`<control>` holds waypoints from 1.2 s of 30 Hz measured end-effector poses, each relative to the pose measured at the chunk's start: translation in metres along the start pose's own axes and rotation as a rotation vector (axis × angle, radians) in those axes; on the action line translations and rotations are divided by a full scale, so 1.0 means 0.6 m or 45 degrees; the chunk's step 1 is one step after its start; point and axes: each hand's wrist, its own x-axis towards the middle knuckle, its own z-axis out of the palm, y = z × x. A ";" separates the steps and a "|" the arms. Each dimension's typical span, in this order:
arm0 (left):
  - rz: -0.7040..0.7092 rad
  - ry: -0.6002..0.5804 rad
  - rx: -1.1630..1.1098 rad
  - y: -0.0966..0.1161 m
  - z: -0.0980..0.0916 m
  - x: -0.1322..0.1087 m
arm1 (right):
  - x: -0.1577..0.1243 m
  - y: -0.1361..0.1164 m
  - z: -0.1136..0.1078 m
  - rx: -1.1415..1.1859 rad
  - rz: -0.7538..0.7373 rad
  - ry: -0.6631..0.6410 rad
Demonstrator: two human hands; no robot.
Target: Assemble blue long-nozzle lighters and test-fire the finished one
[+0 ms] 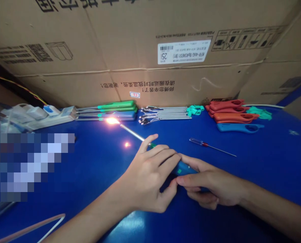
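Both hands are on a long-necked gas lighter [187, 167] with a blue handle and a metal tube. A bright flame burns at the tube's tip, which points to the upper left. My left hand [153, 172] wraps over the front of the handle, its index finger raised near the base of the tube. Around the rear of the handle closes my right hand [208, 182], hiding much of it. A screwdriver [205, 144] with a clear and red handle lies on the blue table [89, 175] behind my hands.
Along a large cardboard box [130, 57] lie assembled green and blue lighters [122, 105], several metal tubes with wires [174, 113], turquoise parts [195, 110] and red and blue handle shells [238, 116]. A power strip [51, 118] with plugs is at left; a pale cable [49, 219] lies at front left.
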 end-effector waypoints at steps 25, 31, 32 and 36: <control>0.236 0.213 0.224 0.001 0.026 -0.008 | 0.001 -0.010 0.002 -0.006 0.171 0.138; 0.217 0.175 0.190 -0.004 0.035 -0.013 | 0.002 -0.008 0.000 0.038 0.140 0.140; 0.215 0.169 0.183 -0.005 0.037 -0.015 | 0.002 -0.007 0.000 0.046 0.141 0.143; 0.222 0.154 0.173 -0.009 0.038 -0.016 | 0.002 -0.006 -0.002 0.066 0.140 0.132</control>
